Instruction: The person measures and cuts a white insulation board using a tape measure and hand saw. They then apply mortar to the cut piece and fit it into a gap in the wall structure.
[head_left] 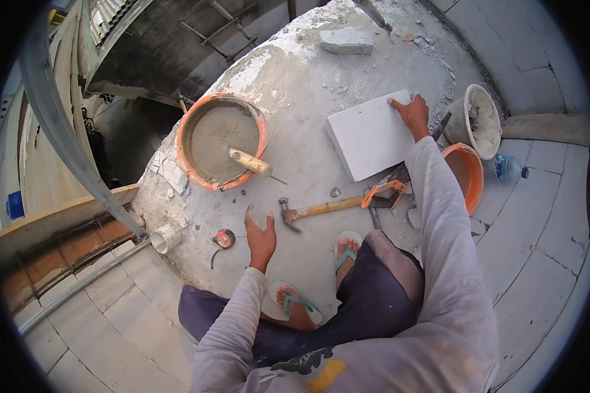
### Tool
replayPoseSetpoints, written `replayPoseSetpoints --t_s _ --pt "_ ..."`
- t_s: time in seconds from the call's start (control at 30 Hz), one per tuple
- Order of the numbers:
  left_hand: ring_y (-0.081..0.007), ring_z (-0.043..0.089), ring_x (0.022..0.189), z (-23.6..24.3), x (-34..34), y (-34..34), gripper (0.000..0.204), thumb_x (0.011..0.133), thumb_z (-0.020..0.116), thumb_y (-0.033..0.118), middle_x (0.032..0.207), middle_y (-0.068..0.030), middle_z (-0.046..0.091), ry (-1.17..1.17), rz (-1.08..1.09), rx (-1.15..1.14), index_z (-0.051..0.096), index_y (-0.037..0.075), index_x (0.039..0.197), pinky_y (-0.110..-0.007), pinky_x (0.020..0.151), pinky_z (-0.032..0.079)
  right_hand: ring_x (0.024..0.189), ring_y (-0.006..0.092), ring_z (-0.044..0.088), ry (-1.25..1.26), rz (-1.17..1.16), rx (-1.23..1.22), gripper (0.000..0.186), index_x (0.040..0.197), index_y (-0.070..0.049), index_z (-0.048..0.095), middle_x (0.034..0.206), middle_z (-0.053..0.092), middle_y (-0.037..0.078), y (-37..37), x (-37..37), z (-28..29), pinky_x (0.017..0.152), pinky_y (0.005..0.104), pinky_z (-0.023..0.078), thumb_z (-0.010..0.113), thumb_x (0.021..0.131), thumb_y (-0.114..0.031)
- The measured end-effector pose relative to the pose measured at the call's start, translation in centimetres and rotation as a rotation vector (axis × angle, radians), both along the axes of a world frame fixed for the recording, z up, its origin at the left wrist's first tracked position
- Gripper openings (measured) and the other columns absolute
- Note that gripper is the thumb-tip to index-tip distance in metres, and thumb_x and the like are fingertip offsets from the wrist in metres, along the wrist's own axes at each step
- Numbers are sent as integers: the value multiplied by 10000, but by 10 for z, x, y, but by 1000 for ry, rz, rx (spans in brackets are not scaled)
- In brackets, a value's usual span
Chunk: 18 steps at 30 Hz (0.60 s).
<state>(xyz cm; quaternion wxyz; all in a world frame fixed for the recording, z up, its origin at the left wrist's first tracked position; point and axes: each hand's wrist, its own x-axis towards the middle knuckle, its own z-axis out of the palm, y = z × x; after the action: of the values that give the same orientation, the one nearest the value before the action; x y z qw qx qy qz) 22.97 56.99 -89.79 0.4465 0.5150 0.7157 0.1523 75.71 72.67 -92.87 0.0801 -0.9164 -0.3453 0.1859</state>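
My right hand [414, 114] grips the upper right edge of a flat white block [364, 141], which rests on the dusty concrete ledge. My left hand [261, 234] hangs open with fingers apart, left of a claw hammer [334, 208], holding nothing. Just left of it lies a red tape measure [224, 238]. Beside the hammer, below the block, is a tool with an orange handle [378, 193], partly hidden. Above my left hand stands an orange-rimmed bucket [187, 137] of grey mortar, a trowel's wooden handle [248, 161] across its right side.
A white bucket [493, 131], orange bucket [472, 190] and plastic bottle [508, 168] are at the right. A pipe piece [164, 239] lies at lower left, a block chunk [346, 42] at the back. The ledge [288, 118] drops into a dark opening at upper left. My feet are below the hammer.
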Motion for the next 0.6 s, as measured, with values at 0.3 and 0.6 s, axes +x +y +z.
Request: replayPoseSetpoints --t_s 0.3,0.6 --pt "-402 50 1615 6 145 78 1063 1005 654 476 1708 -316 87 -238 79 -164 -4 -61 1643 -461 1302 153 1312 408 493 116 707 323 616 1410 14 545 1370 534 237 -41 -201 7 1150 506 391 742 884 -236" --pt "-412 508 1359 -29 126 125 751 956 730 449 1421 -297 551 -105 -63 -55 490 -66 1447 -490 1166 369 1433 400 436 756 -499 280 826 1555 51 352 1528 407 257 -46 -159 -17 1161 478 409 685 991 -452"
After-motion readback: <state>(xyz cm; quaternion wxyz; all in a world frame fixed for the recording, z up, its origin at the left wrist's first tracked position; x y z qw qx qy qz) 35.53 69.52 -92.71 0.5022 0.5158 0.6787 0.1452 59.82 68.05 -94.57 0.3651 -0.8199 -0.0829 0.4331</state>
